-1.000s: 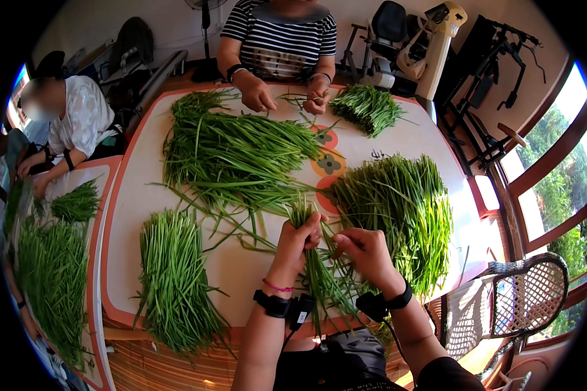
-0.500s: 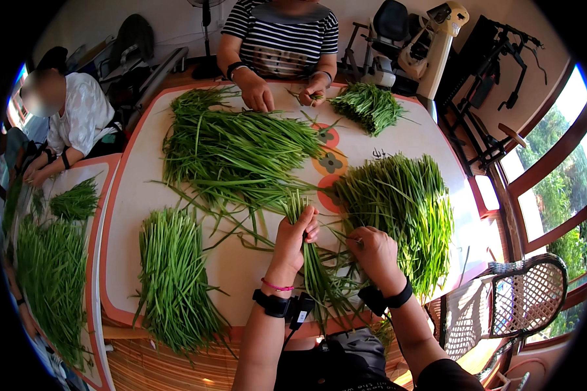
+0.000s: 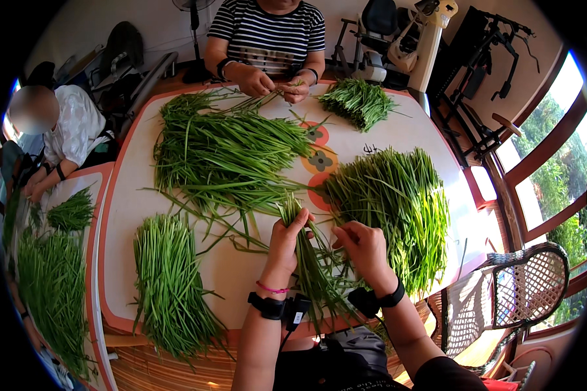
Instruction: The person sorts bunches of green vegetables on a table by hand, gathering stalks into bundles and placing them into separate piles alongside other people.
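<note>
Your left hand (image 3: 285,240) has its grip clenched around a bunch of green stalks (image 3: 310,260), thumb and fingers wrapped near the upper end, so the stalks hang down toward you and cross the near edge of the worktop (image 3: 241,274). Your right hand (image 3: 365,251) sits just beside it, its grip pinched on thin strands at the right side of the same bunch. Both wrists carry dark bands, and a thin pink band sits above the left one.

Just to the right of your right hand lies a broad heap of cut greens (image 3: 398,208), its edge touching your knuckles. To the left, apart from your hands, a tidy bundle of stalks (image 3: 169,280) lies lengthwise, running over the near edge of the worktop. Directly beyond your hands a big loose pile of greens (image 3: 222,156) spreads across the middle, with stray stems reaching toward your left hand. A small heap (image 3: 359,103) lies at the far right.

Across the worktop a person in a striped shirt (image 3: 267,32) handles stalks with both hands. At the left, another person sits at a second table with more greens (image 3: 45,287).
</note>
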Available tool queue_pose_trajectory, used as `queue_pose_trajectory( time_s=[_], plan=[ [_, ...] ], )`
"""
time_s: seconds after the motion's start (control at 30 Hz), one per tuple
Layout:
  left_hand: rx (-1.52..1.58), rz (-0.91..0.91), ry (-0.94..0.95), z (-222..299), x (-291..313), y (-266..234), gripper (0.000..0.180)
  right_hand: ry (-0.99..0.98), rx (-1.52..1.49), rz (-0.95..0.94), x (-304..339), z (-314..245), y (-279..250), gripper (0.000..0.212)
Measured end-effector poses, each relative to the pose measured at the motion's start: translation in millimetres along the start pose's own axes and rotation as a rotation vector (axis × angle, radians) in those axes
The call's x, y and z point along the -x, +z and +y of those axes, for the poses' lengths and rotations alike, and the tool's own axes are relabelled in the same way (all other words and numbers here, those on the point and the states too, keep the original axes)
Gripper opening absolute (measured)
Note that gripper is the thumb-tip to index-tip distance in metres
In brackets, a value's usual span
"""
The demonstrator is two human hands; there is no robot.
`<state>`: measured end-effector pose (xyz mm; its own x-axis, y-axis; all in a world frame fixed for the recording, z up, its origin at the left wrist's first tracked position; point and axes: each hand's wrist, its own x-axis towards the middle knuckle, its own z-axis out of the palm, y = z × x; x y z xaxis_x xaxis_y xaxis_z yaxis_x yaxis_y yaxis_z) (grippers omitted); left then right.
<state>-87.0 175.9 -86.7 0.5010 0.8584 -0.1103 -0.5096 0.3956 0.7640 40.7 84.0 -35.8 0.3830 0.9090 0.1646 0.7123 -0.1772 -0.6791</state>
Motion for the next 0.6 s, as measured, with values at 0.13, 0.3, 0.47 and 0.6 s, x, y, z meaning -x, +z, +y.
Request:
queue_pose_trajectory(
  time_s=[0.13, 0.3, 0.47, 0.6],
  plan=[
    [0.133, -0.041, -0.068, 6.8, 4.2, 9.7, 0.024, -0.038, 0.385, 0.033, -5.5, 16.8, 7.1, 0.029],
    [0.165, -0.075, -0.143, 5.5, 2.5, 1.5, 0.019, 0.006, 0.534, -0.102, -2.2, 28.6, 21.1, 0.03],
    [0.099, -0.071, -0.141, 7.1, 4.7, 3.4, 0.018, -0.02, 0.415, -0.004, -0.1, 27.8, 21.0, 0.025],
    [-0.014, -0.013, -0.126, 3.1, 5.6, 6.4, 0.023, -0.026, 0.156, 0.061, 0.9, 14.3, 14.1, 0.02]
  ],
)
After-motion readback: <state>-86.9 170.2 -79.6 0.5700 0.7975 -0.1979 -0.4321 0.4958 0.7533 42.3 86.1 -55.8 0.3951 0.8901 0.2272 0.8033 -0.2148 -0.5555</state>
